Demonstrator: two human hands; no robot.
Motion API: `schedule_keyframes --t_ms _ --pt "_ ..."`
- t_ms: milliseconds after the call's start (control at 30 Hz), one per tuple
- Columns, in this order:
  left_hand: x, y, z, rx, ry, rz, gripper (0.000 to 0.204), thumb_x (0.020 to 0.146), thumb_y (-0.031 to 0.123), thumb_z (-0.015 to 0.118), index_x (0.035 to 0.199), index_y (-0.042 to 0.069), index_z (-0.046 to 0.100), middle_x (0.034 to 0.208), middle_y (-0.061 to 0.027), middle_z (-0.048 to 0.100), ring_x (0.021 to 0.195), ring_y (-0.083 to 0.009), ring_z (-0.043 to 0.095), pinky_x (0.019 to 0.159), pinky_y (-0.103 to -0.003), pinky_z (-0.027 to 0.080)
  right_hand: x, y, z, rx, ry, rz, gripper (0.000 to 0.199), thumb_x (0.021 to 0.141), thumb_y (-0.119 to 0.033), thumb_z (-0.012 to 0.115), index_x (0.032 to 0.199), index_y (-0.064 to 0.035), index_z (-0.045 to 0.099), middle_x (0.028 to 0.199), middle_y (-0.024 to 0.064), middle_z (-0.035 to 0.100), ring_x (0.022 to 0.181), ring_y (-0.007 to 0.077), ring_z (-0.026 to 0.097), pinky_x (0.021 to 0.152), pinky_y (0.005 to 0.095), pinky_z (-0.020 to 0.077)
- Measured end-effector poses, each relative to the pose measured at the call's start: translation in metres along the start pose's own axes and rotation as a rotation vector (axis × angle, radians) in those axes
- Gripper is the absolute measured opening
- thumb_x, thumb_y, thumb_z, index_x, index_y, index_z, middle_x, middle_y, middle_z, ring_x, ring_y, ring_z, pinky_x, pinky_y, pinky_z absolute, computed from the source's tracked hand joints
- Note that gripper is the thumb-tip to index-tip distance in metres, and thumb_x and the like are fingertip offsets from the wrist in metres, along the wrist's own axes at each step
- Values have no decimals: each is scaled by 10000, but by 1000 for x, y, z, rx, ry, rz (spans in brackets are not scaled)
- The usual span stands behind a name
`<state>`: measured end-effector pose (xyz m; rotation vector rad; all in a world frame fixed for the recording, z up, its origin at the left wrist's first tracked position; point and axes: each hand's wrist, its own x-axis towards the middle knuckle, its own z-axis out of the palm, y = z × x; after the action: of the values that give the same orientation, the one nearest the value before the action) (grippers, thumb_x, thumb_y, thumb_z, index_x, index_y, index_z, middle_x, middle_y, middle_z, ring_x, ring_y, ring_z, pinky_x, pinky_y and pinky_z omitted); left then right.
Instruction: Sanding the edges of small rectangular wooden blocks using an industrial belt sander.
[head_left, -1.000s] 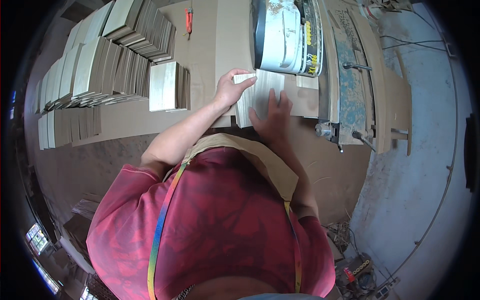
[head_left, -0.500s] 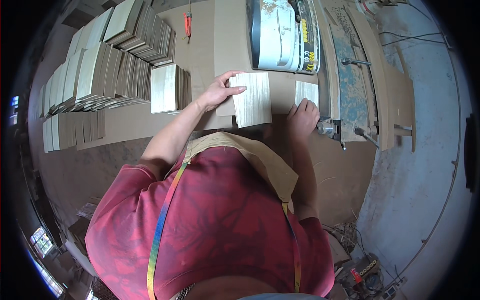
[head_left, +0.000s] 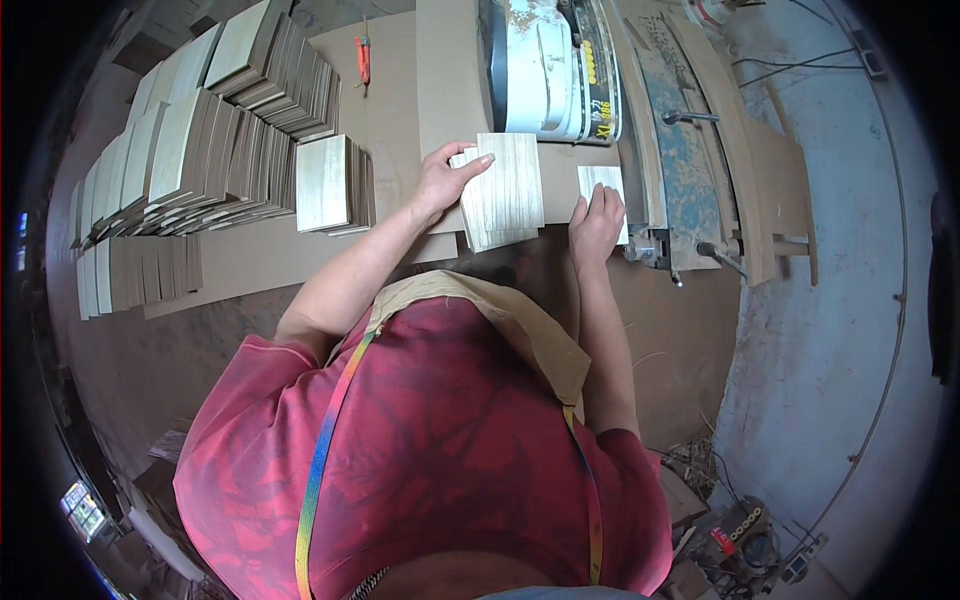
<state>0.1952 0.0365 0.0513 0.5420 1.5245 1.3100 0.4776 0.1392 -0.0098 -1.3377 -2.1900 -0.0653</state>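
My left hand [head_left: 445,187] is closed on the left edge of several thin, pale wooden boards [head_left: 512,185], its thumb on top. The boards are slightly fanned, with lower ones peeking out at the left and near edges. My right hand [head_left: 597,225] lies over another pale wooden board [head_left: 598,176] near the bench's right side. Its fingers reach onto the board's face and the thumb is at the left edge. Part of that board is hidden under the hand.
Long stacked rows of similar boards [head_left: 185,150] fill the left, with a shorter stack [head_left: 322,185] beside them. A red-handled tool [head_left: 364,62] lies on the cardboard [head_left: 395,110]. A white machine [head_left: 540,70] stands ahead, beside a worn blue metal bed [head_left: 682,165] with bolts.
The boards in my left hand have fanned further apart, the top one shifting away from me. My right fingers reach further over their board, more of which shows beside the hand. The whole view has shifted slightly.
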Motion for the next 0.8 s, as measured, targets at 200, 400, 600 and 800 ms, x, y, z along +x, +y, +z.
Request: schedule_keyframes --t_ms 200,400,600,800 --pt "16 -2 13 68 19 22 415 997 172 850 1349 1 710 1100 -136 763 922 -162 740 832 -290 638 40 11 22 35 -3 45 387 986 -131 736 1324 55 720 1344 225 690 1297 413 606 1128 484 505" --pt "21 -49 4 -71 124 -28 476 951 161 877 1353 8 672 1092 -131 764 913 -223 747 824 -341 651 12 -4 -2 -121 -82 -40 358 1006 -218 691 1234 48 770 1317 254 679 1213 444 618 1039 523 523" --pt "14 -60 66 215 159 170 358 943 251 885 1198 20 786 1080 -111 779 965 -205 714 911 -344 585 -14 32 15 -256 -147 -17 508 1064 -223 630 1454 100 608 1500 345 543 1351 510 541 1150 547 470" --pt "20 -59 71 257 245 174 348 950 312 883 1165 51 800 1043 -116 767 931 -226 721 864 -364 588 30 -2 -25 415 -301 102 567 1047 -302 691 1417 122 620 1468 365 565 1286 523 583 1130 538 488"
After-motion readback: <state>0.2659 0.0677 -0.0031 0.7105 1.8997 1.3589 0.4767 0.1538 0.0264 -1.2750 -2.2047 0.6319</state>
